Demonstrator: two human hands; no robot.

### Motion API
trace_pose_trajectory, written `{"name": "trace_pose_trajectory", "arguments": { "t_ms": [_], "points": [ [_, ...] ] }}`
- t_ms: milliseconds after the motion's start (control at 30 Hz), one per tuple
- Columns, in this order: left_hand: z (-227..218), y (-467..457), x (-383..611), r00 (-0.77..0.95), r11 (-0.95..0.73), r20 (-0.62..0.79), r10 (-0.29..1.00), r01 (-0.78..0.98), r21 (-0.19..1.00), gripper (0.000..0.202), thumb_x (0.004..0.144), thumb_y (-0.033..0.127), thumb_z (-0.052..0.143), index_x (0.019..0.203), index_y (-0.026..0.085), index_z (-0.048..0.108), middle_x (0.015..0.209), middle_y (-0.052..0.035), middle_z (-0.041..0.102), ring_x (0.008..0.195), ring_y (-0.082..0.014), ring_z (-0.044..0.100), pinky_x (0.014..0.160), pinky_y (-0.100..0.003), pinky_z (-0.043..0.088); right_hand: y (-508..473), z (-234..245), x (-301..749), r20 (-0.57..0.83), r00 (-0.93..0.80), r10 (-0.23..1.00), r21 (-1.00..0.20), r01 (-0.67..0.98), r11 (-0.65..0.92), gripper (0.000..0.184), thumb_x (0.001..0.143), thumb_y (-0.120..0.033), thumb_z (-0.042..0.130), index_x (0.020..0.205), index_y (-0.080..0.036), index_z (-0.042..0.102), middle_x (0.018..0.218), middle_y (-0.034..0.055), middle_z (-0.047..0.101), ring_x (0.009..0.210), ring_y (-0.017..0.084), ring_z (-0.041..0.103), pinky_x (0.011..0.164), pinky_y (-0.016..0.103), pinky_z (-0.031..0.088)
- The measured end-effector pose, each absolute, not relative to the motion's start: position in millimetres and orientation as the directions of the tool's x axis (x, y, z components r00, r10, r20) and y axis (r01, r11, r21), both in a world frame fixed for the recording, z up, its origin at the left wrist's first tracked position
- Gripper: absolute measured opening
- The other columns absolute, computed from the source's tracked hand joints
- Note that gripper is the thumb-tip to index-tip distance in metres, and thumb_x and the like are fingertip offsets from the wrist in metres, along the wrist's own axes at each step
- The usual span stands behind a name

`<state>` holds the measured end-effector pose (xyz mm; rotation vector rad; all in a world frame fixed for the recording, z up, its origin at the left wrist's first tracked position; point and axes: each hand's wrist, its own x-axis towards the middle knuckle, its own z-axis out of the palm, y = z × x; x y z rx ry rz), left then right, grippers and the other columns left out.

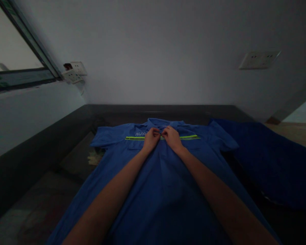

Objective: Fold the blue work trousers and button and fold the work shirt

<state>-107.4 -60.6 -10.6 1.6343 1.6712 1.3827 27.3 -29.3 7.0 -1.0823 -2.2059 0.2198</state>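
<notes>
A blue short-sleeved work shirt (163, 183) is spread front side up, its collar (156, 121) at the far end. Across the chest runs a yellow-green stripe (190, 137), with pale lettering (140, 134) above its left part. My left hand (152, 139) pinches the shirt front at mid-chest, just below the collar. Close beside it, my right hand (171, 136) is also closed on the front edge, fingertips almost meeting the left ones. Any button between the fingers is too small and dark to make out.
Dark blue cloth (275, 160) lies to the right, by the shirt's sleeve. A dark raised edge (168, 108) runs along the white wall behind. Wall sockets (259, 60) are at right, others (75, 72) at left near the window frame (22, 80). Pale items (94, 158) show beside the left sleeve.
</notes>
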Motion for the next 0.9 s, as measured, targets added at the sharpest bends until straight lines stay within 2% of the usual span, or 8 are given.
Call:
{"name": "trace_pose_trajectory", "arguments": {
  "t_ms": [167, 367, 600, 700, 800, 900],
  "points": [
    [-7, -64, -105, -0.196, -0.195, 0.359, 0.913, 0.561, 0.804, 0.017, 0.078, 0.007, 0.059, 0.092, 0.017, 0.059, 0.072, -0.0005, 0.067, 0.07, -0.0161, 0.065, 0.067, -0.025, 0.047, -29, 7, 30, 0.515, -0.414, 0.75, -0.461, 0.605, 0.65, 0.017, 0.077, -0.002, 0.064, 0.072, -0.017, 0.063, 0.086, 0.0042, 0.061, 0.086, 0.019, 0.058, 0.08, 0.029, 0.044],
    [-2, -68, -108, -0.172, -0.172, 0.349, 0.921, 0.625, 0.762, 0.02, 0.079, 0.008, 0.058, 0.097, 0.018, 0.058, 0.072, -0.0002, 0.067, 0.071, -0.0167, 0.065, 0.067, -0.025, 0.046, -25, 7, 28, 0.531, -0.36, 0.767, -0.54, 0.554, 0.634, 0.014, 0.074, -0.003, 0.067, 0.069, -0.017, 0.065, 0.08, 0.0033, 0.063, 0.08, 0.018, 0.06, 0.076, 0.028, 0.046],
    [7, -75, -101, -0.141, -0.168, 0.378, 0.915, 0.719, 0.674, 0.022, 0.08, 0.013, 0.058, 0.101, 0.021, 0.061, 0.083, -0.0038, 0.067, 0.093, -0.0232, 0.061, 0.09, -0.035, 0.039, -11, -5, 26, 0.47, -0.269, 0.841, -0.635, 0.558, 0.534, 0.01, 0.075, -0.008, 0.065, 0.07, -0.016, 0.068, 0.067, 0.0009, 0.066, 0.062, 0.016, 0.063, 0.061, 0.025, 0.05],
    [6, -73, -100, -0.144, -0.157, 0.354, 0.924, 0.701, 0.696, 0.027, 0.08, 0.012, 0.059, 0.106, 0.02, 0.058, 0.08, -0.0021, 0.066, 0.082, -0.0199, 0.062, 0.082, -0.03, 0.042, -13, -3, 27, 0.462, -0.288, 0.838, -0.62, 0.57, 0.538, 0.01, 0.076, -0.008, 0.064, 0.074, -0.016, 0.069, 0.07, 0.002, 0.067, 0.064, 0.016, 0.064, 0.062, 0.025, 0.05],
    [0, -69, -100, -0.165, -0.135, 0.322, 0.932, 0.667, 0.733, 0.033, 0.077, 0.012, 0.062, 0.109, 0.018, 0.056, 0.075, 0.0002, 0.064, 0.071, -0.0167, 0.062, 0.07, -0.025, 0.044, -20, 4, 28, 0.484, -0.341, 0.806, -0.562, 0.585, 0.585, 0.011, 0.078, -0.006, 0.063, 0.077, -0.015, 0.07, 0.083, 0.0058, 0.067, 0.08, 0.019, 0.063, 0.076, 0.028, 0.049],
    [-4, -68, -101, -0.186, -0.121, 0.31, 0.932, 0.648, 0.752, 0.034, 0.075, 0.009, 0.063, 0.107, 0.017, 0.057, 0.075, 0.0008, 0.063, 0.07, -0.0153, 0.061, 0.068, -0.024, 0.044, -28, 10, 28, 0.485, -0.43, 0.761, -0.493, 0.585, 0.644, 0.016, 0.079, -0.002, 0.062, 0.077, -0.016, 0.069, 0.09, 0.0065, 0.065, 0.091, 0.02, 0.06, 0.084, 0.03, 0.045]
  ]
}}
